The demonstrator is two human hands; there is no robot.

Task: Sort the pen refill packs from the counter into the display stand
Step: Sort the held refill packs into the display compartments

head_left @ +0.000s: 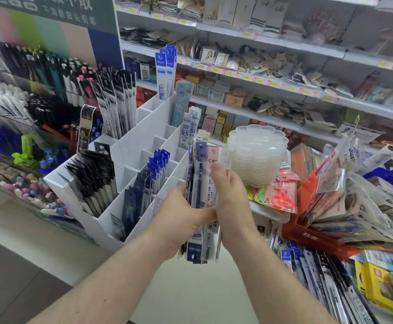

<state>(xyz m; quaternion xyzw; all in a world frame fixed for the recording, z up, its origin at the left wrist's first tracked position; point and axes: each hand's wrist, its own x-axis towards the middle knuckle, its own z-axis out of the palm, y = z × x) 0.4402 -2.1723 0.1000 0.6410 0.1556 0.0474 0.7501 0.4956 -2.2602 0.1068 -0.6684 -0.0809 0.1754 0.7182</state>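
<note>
Both hands hold a bundle of pen refill packs upright in the middle of the view, just right of the white display stand. My left hand grips the bundle from the left. My right hand clasps it from the right, thumb on a pale pink pack at the front. The stand has several compartments. Black packs fill its near left slots and blue packs its middle ones. More refill packs lie on the counter at lower right.
A stack of clear plastic dishes stands behind the bundle. A red box of bagged goods and scissors packs lie to the right. Pen racks fill the left, and store shelves run along the back.
</note>
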